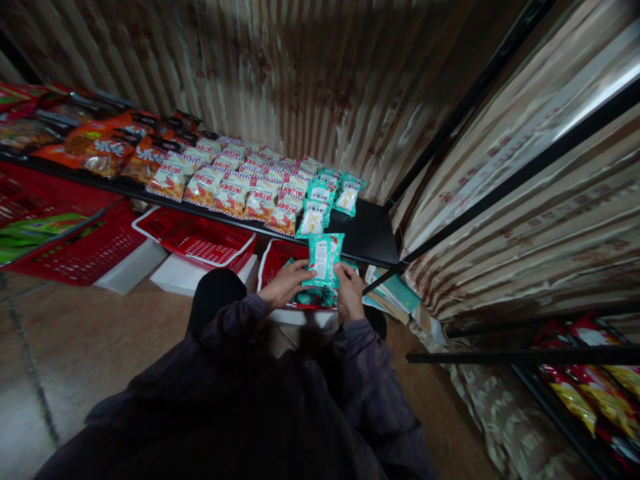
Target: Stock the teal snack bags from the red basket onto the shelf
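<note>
A teal snack bag (pixel 324 259), its printed back panel facing me, is pinched between my two hands. My left hand (pixel 286 283) grips its lower left edge, and my right hand (pixel 350 290) grips its lower right edge. Under the bag stands a red basket (pixel 274 257) holding more teal bags, partly covered by my hands. Just beyond, on the black shelf (pixel 367 233), several teal bags (pixel 314 217) with white fronts stand in a short group. Left of them, white-and-orange snack bags (pixel 233 193) fill several rows.
Orange bags (pixel 107 153) lie farther left on the shelf. Below are another red basket (pixel 200 237) with a white rim and a larger red basket (pixel 65 247) with green packets. Black frame bars (pixel 500 207) slant on the right, before a pleated curtain (pixel 530 233). Yellow-and-red bags (pixel 585 393) lie lower right.
</note>
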Available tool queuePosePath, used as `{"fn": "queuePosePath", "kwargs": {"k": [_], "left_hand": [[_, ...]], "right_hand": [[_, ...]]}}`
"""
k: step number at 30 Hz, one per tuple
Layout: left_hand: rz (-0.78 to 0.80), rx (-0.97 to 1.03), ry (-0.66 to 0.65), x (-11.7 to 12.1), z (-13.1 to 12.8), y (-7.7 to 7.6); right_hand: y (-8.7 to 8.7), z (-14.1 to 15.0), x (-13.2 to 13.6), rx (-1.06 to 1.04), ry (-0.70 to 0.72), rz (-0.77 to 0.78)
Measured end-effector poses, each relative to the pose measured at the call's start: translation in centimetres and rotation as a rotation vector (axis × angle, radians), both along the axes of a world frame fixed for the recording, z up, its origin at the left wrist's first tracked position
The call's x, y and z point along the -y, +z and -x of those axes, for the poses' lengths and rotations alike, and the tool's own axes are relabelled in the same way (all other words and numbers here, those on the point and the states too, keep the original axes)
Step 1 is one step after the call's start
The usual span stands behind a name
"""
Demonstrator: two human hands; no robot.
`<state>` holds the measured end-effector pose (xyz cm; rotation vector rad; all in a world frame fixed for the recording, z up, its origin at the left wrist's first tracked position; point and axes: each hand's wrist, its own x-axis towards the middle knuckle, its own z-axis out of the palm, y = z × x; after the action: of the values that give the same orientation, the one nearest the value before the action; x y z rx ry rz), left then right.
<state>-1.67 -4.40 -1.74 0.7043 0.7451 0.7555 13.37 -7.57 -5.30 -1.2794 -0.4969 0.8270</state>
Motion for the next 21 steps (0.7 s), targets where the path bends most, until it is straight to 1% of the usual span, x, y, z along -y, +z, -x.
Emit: {"fn": "queuePosePath", "kwargs": {"k": [5,9,12,15,18,21], "left_hand": [[0.027,-0.009,0.038,0.0,-0.1,-0.5],[-0.005,-0.039,0.046,0.2,-0.2,-0.7],[-0.024,-0.051,0.059,0.3,-0.3,-0.9],[-0.061,-0.061,0.090,0.4,-0.5,-1.0],[-0.118,-0.099,0.133,0.6,-0.6,-0.9],[-0.182,-0.138,0.138,0.9,-0.8,-0.6]], "right_hand": [[-0.1,-0.1,-0.2,0.039,0.013,0.034],[-0.1,0.0,0.2,0.062,0.023,0.035],[-0.1,0.2,0.6,0.134,0.009,0.024],[0.1,0.5,1.4,0.285,-0.023,-0.005],[0.8,1.1,2.2,0.514,-0.048,-0.073],[1.6,1.8,2.9,0.727,-0.012,-0.138]]}}
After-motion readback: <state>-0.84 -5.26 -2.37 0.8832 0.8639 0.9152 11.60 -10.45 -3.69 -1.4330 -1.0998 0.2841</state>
